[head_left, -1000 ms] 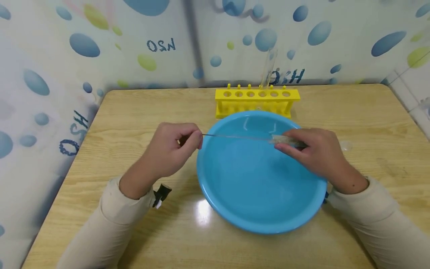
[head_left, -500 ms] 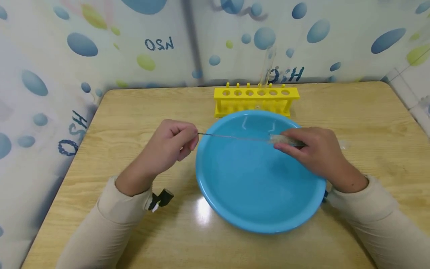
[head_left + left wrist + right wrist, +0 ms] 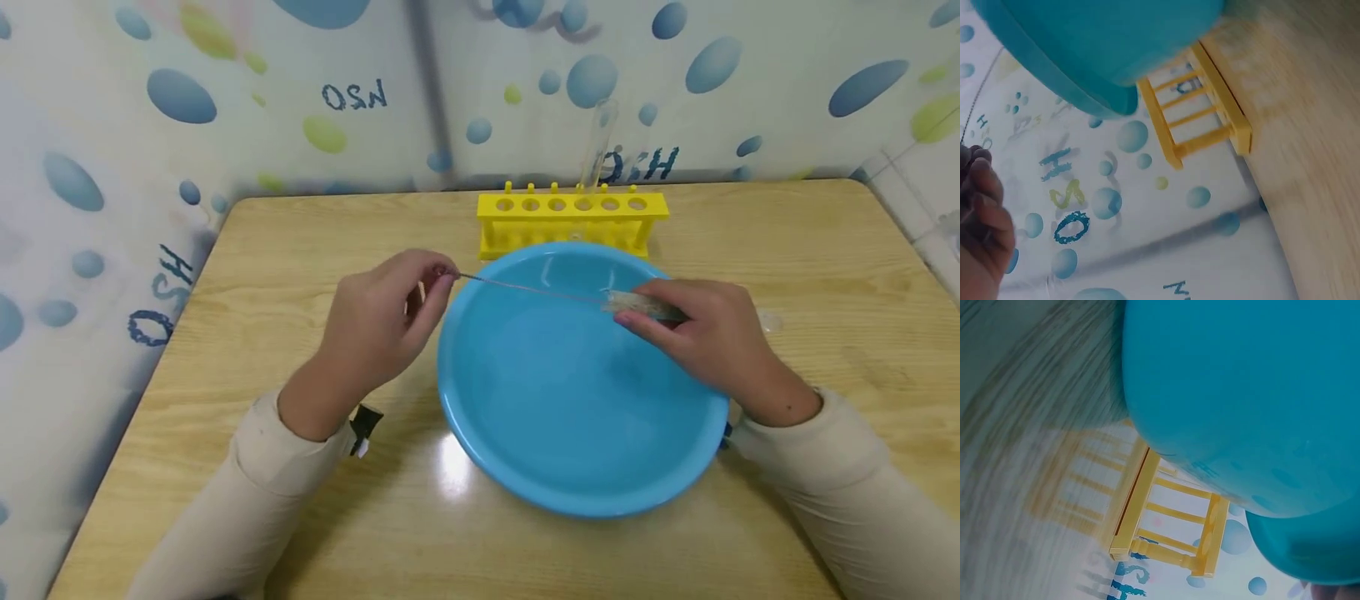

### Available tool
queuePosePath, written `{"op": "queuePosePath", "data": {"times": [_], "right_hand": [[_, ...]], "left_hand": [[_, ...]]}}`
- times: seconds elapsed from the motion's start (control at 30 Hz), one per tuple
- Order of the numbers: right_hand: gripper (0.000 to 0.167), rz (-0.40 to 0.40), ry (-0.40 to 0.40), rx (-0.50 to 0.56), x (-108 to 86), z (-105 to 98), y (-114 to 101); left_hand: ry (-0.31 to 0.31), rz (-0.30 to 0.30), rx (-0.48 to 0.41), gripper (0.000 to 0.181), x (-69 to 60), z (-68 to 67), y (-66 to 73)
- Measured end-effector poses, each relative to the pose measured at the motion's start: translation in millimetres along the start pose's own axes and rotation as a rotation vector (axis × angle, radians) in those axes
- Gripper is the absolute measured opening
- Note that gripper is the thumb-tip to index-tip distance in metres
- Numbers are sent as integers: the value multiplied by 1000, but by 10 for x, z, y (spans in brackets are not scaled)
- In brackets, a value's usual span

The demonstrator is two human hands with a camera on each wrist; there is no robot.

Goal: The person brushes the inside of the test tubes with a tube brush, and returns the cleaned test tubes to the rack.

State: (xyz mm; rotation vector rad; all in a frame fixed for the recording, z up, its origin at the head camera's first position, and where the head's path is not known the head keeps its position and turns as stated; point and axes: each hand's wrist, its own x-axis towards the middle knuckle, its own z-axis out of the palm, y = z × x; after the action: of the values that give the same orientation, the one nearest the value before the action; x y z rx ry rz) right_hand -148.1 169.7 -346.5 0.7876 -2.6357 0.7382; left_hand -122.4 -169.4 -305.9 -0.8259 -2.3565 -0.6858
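My left hand [image 3: 382, 321] pinches the thin twisted wire handle [image 3: 525, 289] of a test tube brush between thumb and fingers. In the left wrist view the curled fingers [image 3: 988, 206] hold the same wire [image 3: 982, 94], which rises away from them. My right hand [image 3: 708, 337] grips a clear test tube [image 3: 611, 301] lying sideways. The wire runs into the tube's mouth, and greyish bristles show between thumb and fingers; most of the tube is hidden by the hand. Both hands are above a blue basin [image 3: 570, 417], the left one by its rim.
Behind the basin stands a yellow test tube rack [image 3: 572, 206] with one clear test tube [image 3: 596, 146] upright in it. The wooden table [image 3: 345, 525] meets a patterned wall [image 3: 285, 83] at the back. A faint clear spot shows right of my right hand.
My left hand first drew slightly left with the wire, then came back to the right and a little up, so the wire now slants. The right hand stays nearly still.
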Motion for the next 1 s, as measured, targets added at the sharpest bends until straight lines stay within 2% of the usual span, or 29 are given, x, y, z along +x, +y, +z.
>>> {"op": "queuePosePath", "data": {"times": [0.07, 0.13, 0.27, 0.4, 0.67, 0.73, 0.83, 1.0], "right_hand": [[24, 2, -5, 4, 1, 6, -3], [23, 7, -12, 4, -1, 11, -7], [23, 2, -6, 13, 14, -2, -15], [23, 1, -2, 15, 22, -12, -14], [21, 7, -8, 12, 18, -17, -15], [21, 8, -8, 10, 28, -22, -14], [21, 13, -11, 2, 33, -23, -16], [20, 13, -18, -5, 25, -20, -15]], "left_hand": [[57, 68, 101, 14, -5, 6, -18], [120, 111, 145, 18, -12, 11, -28], [219, 158, 140, 22, -7, 3, -33], [261, 214, 149, 19, -3, -16, -42], [395, 396, 186, 20, 24, -43, -53], [409, 423, 196, 19, 36, -49, -59], [396, 437, 205, 19, 43, -72, -70], [313, 420, 206, 22, 34, -130, -78]]}}
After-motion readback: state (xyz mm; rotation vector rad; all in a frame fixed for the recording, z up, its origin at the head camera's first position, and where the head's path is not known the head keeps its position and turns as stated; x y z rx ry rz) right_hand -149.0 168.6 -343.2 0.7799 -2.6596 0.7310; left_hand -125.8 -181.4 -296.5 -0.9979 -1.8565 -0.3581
